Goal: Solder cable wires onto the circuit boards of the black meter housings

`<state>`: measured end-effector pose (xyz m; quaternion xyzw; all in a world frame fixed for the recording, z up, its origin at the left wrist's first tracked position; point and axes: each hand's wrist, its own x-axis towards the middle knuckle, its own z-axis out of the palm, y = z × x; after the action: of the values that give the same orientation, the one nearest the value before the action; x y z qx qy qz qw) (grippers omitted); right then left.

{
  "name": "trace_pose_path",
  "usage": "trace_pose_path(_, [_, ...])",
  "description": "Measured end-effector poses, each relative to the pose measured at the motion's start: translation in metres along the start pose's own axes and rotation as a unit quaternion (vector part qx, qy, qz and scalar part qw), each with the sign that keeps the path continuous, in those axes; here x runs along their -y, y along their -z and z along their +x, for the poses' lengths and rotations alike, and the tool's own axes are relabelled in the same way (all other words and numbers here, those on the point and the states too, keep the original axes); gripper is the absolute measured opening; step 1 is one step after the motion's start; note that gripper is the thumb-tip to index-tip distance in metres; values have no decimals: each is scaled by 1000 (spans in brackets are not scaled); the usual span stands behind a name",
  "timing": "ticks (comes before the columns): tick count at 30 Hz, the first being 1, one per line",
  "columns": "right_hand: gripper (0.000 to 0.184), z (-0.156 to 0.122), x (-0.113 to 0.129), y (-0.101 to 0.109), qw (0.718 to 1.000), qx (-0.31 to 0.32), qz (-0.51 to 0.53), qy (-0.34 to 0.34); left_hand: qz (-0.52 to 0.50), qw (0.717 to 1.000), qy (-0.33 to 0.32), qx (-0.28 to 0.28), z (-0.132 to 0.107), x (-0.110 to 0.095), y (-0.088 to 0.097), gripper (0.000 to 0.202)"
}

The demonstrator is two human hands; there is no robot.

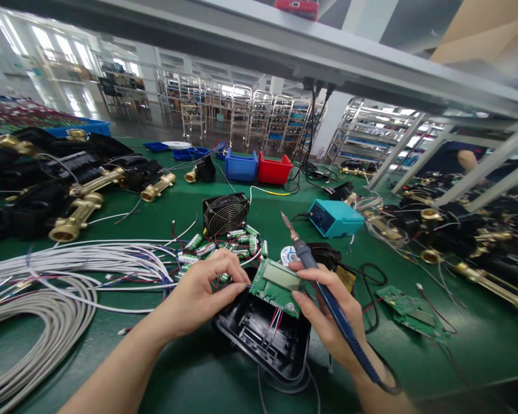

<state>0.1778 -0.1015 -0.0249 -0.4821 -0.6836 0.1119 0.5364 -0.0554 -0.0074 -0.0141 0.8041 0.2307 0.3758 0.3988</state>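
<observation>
A green circuit board (273,290) with a grey display (281,277) is tilted over an open black plastic housing (276,345). Thin red and white wires run from the board down into the housing. My right hand (334,305) pinches the board's right edge between thumb and fingers. It also holds a blue soldering iron (328,296), whose metal tip points up and away from the board. My left hand (213,284) is closed in a pinch at the board's left edge, on what looks like a thin blue wire, mostly hidden by the fingertips.
Green-wrapped cylindrical parts (242,244) lie behind my left hand, before a black fan (227,213). A teal soldering station (336,217) and solder spool (288,254) stand beyond. Coiled cables (38,339) cover the left; another circuit board (414,313) and brass-fitted units (496,279) lie right.
</observation>
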Motion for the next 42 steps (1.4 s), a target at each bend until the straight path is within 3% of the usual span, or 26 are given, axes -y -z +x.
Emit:
trace_pose_path(11, [44,-15,13,8,997,16,-18,75,16,995,-35,-89,2,3,-8,12])
trace_pose_path(15, [44,-21,9,7,998,28,-7,64,8,995,-4,-97,5,5,-10,10])
trace_pose_path(18, [47,-19,-2,5,997,53,53,16,-12,994,29,-104,6,7,-12,9])
trace_pose_path(20, [54,-13,-9,4,986,103,127,-36,-20,993,38,-107,7,8,-13,9])
trace_pose_path(25, [68,1,-19,7,927,227,259,-147,-23,991,53,-120,8,11,-15,10])
trace_pose_path(28, [70,8,-21,9,918,228,273,-178,-13,989,61,-134,6,12,-15,6])
trace_pose_path(32, [74,19,-22,8,897,235,334,-167,0,987,70,-142,8,13,-15,9])
trace_pose_path(37, [64,27,-27,6,875,252,373,-176,38,982,87,-165,5,2,-10,13])
trace_pose_path(42, [62,23,-28,3,866,250,399,-167,172,942,201,-208,-31,-21,-1,29])
